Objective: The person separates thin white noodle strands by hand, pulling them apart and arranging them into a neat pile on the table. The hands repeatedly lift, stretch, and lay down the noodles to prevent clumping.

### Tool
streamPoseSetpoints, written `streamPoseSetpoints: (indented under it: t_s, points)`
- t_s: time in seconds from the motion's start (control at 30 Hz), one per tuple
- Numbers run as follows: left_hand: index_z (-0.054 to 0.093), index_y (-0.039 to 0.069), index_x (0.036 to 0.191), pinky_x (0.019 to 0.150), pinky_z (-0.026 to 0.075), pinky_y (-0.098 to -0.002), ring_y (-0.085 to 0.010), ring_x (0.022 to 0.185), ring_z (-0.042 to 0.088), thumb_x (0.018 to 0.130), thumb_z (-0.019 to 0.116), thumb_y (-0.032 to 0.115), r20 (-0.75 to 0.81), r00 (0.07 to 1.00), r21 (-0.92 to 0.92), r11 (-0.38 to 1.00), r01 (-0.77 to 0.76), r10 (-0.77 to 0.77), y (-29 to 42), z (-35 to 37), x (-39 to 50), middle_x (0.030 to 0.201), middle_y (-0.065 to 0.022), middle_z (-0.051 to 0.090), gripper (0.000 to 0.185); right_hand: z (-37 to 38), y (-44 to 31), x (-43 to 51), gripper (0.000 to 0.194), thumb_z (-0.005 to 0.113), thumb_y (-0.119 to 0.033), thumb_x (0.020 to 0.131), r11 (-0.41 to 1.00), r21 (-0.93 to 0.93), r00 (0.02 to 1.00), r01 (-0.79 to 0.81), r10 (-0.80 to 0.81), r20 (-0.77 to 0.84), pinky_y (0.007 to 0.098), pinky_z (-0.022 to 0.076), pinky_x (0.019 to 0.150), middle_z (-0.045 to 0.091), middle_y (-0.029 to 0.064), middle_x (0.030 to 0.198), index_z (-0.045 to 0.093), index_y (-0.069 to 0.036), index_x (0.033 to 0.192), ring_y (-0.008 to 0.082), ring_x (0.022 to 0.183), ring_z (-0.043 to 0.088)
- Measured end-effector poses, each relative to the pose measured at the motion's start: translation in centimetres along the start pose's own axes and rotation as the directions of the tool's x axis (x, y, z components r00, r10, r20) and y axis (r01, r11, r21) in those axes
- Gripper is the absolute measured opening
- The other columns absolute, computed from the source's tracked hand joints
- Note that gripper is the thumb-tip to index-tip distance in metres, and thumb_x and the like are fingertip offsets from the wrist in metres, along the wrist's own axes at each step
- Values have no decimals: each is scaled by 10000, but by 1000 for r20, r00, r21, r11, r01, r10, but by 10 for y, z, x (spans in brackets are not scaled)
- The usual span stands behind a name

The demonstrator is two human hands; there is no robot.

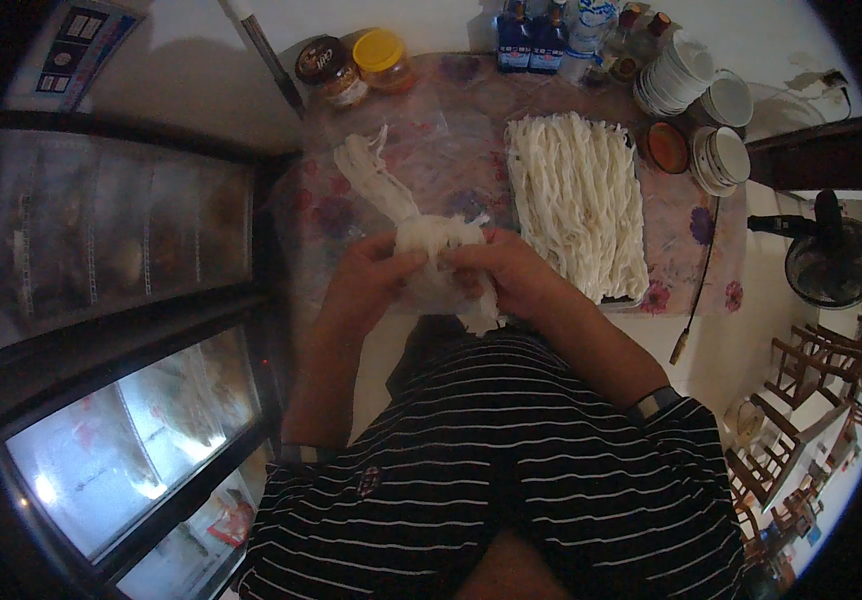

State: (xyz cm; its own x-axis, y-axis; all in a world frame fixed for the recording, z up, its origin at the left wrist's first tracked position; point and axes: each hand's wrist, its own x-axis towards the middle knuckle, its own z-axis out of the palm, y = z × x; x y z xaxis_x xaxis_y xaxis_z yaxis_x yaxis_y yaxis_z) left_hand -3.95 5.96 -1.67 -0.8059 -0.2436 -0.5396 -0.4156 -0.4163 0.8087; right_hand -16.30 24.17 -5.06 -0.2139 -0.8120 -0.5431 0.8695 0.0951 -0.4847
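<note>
Both hands hold a bundle of pale, stringy noodle-like strands (438, 238) above the table's near edge. My left hand (372, 274) grips its left side, thumb on top. My right hand (502, 266) pinches its right side, and loose ends hang below. From the bundle a tail of strands (375, 176) stretches to the upper left over the flowered tablecloth (468, 172). Right of my hands, a rectangular tray (639, 292) is filled with long rows of similar white strands (577, 206). The fingers' undersides are hidden.
Two lidded jars (382, 61) stand at the back left, blue bottles (530, 41) at the back. Stacked white bowls (675, 71) and a reddish-brown bowl (667, 148) are at the back right. A thin rod with a wooden handle (678, 346) overhangs the right side. Glass-fronted refrigerators (131, 420) flank the left; a fan (828, 259) is right.
</note>
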Motion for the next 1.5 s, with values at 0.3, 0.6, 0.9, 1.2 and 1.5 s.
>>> streamPoseSetpoints:
  t_s: [0.3, 0.6, 0.9, 1.2, 1.5]
  points:
    - [647, -28, 1278, 1000, 545, -443, -278, 1113, 691, 900, 729, 74, 53, 998, -108, 994, 26, -20, -1, -5, -2, 1229, -135, 705, 399, 11, -7, -15, 268, 682, -110, 856, 964, 266, 995, 13, -39, 96, 320, 481, 710, 670, 40, 958, 669, -22, 1109, 171, 814, 604]
    - [609, -21, 1320, 1018, 525, -463, -284, 1138, 666, 897, 723, 195, 163, 986, -337, 941, 15, 42, -18, -21, 11, 1227, -133, 694, 489, 0, -3, -3, 375, 720, -281, 935, 996, -92, 999, -18, 22, 40, 361, 533, 854, 694, 52, 1098, 664, -43, 1218, 187, 1031, 663]
    - [574, -26, 1260, 909, 447, -403, -208, 923, 561, 971, 573, 239, 155, 937, -644, 751, -144, 313, 23, -64, -21, 1083, -101, 629, 392, -102, 43, 36, 305, 739, -250, 946, 909, -372, 971, 187, -230, -73, 332, 526, 756, 687, 27, 1020, 670, -65, 1178, 164, 839, 627]
    - [523, -104, 1243, 746, 428, -304, -142, 847, 494, 1017, 514, 211, 132, 787, -740, 588, -327, 603, 93, -93, -60, 1048, -116, 582, 388, -132, 47, 35, 331, 732, -288, 926, 968, -236, 947, 88, -155, -282, 364, 521, 705, 700, 80, 909, 694, 1, 1084, 211, 790, 650]
    - [530, -43, 1215, 821, 444, -348, -170, 896, 505, 1002, 503, 207, 154, 767, -855, 474, -213, 623, 121, -117, -76, 1022, -92, 555, 330, -138, 49, 35, 194, 702, -212, 957, 994, -29, 895, 101, -103, -434, 319, 451, 565, 575, 22, 745, 642, -29, 972, 157, 628, 545]
